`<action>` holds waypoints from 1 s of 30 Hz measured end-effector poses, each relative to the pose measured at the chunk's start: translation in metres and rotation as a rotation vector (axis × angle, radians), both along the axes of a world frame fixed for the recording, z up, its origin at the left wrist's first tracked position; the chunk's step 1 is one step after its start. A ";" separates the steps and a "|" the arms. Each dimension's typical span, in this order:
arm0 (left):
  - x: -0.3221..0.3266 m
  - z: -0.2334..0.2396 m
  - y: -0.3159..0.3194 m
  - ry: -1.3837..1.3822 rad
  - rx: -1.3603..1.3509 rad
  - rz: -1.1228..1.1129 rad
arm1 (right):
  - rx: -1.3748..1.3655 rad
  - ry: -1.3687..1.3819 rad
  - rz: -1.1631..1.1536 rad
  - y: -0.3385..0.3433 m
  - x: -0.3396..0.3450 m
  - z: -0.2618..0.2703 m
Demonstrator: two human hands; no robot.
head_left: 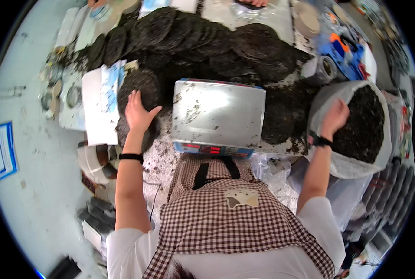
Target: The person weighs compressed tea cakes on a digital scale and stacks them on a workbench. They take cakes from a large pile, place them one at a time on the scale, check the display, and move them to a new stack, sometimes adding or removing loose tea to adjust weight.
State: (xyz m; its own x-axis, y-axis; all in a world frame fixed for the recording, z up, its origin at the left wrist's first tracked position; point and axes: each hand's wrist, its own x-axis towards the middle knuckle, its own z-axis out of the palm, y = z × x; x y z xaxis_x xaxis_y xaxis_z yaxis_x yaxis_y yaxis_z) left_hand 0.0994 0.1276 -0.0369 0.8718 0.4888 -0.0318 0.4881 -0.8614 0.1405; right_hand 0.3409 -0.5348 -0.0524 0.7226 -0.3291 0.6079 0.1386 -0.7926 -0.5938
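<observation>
My left hand (137,113), fingers spread and thumb out to the side, lies over a dark round disc (141,82) of pressed seaweed-like flakes. Another dark disc (125,130) is partly hidden beneath my wrist. In front of my body sits a digital weighing scale (218,113) with a steel pan; only loose crumbs lie on it. My right hand (334,117) is at the inner rim of a white sack (353,171) filled with dark dried flakes (364,129). Its fingers are curled, and whether they hold anything is hidden.
Overlapping dark discs (193,33) form a long heap behind the scale. White packets (96,104) lie left of my left hand. A clear jar (324,69) lies near the sack, below a blue bag (346,57). Another person's hand (258,2) shows at the far edge.
</observation>
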 end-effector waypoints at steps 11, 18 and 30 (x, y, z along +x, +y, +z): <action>-0.017 0.055 0.021 -0.558 0.085 -0.019 | 0.318 0.801 0.098 -0.192 -0.058 -0.194; -0.020 0.080 -0.054 -0.945 -1.127 0.618 | -0.203 0.251 -0.205 -0.118 -0.044 -0.011; 0.011 -0.010 -0.131 -0.481 -1.474 0.333 | -0.284 0.180 0.699 0.277 0.090 0.035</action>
